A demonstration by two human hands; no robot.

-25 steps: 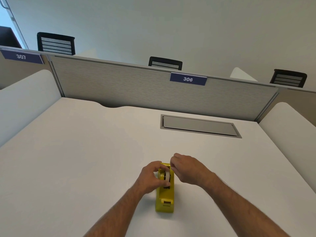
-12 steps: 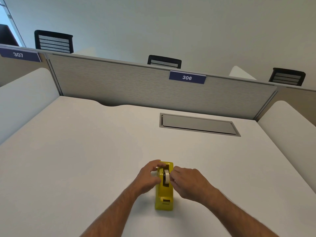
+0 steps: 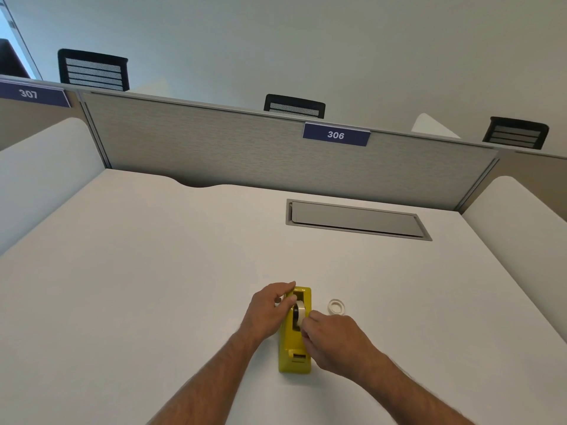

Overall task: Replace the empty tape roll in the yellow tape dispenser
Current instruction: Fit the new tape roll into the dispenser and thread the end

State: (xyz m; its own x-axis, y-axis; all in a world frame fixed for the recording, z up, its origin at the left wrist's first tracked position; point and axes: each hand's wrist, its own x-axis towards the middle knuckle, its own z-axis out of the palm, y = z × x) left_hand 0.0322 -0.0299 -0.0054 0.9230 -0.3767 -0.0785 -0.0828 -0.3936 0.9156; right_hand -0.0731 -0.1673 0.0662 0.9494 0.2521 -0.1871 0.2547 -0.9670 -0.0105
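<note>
Yellow tape dispenser [image 3: 295, 342] sitting lengthwise on the white counter [image 3: 153, 286], near edge, cutter end pointing at the wearer. Tape roll [image 3: 300, 311] seated upright in the cradle on a dark hub, looks fresh. Left hand [image 3: 270, 308] wrapped loosely around the far left side of the body, thumb resting up by the roll, bracing it. Right hand [image 3: 333, 342] curled in from the right, fingertips pinched at the roll's near edge — probably picking at the loose end, can't tell if any tape is actually caught.

Stuff that could go sideways, just guessing: tape end folding back and sticking to itself or a finger, tearing on a diagonal while pulled toward the cutter, or the hub popping out of its slots if tugged upward instead of forward. Also a light dispenser, so could slide if the left hand lets go.

Small whitish ring [image 3: 337, 306] lying flat just right of the dispenser, likely the old core, close to the right wrist but not touching. Grey hatch [image 3: 356, 220] further off, partition [image 3: 245, 148] with a "306" plate beyond. Nothing really blocking the way.
</note>
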